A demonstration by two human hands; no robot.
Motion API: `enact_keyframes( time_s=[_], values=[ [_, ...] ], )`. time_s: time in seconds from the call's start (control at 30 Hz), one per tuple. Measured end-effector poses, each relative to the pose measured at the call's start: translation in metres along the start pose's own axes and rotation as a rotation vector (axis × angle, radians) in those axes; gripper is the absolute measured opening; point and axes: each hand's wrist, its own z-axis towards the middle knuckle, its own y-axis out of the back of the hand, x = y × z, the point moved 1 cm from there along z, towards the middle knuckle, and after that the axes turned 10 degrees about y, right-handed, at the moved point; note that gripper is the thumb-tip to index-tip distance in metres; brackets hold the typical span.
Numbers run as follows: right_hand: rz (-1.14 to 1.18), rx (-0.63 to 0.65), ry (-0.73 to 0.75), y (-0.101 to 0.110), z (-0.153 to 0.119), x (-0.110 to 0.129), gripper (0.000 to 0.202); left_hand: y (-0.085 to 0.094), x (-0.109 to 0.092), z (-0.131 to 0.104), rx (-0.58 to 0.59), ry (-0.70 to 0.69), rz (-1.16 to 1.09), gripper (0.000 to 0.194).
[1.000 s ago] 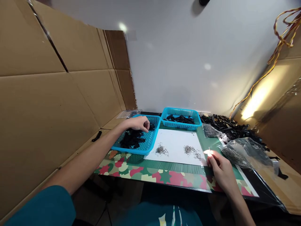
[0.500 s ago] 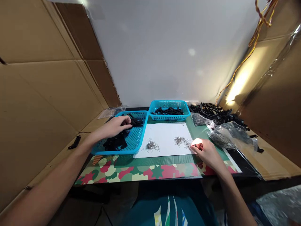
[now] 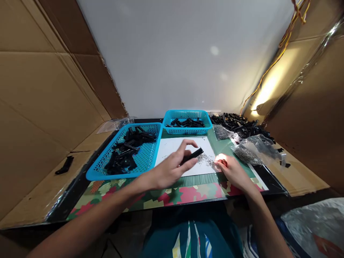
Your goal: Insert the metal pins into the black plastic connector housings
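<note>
While the left hand grips a black part above the white sheet, the right hand pinches its fingertips together (can't tell what's between them) right beside the small metal pieces!

A slim, straight black part sits in the left hand, tilted, its far end raised to the right above a white sheet. Thin, silvery metal pieces lie there in a loose heap, tangled, beside the right hand's fingertips.
</note>
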Motion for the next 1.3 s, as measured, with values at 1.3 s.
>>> enact_keyframes(
  time_s=[1.3],
  values=[
    [-0.563, -0.44, 0.811, -0.03, -0.025, 0.032, 0.029, -0.054, 0.041, 0.039, 0.078, 0.088, -0.618, 0.028]
  ],
)
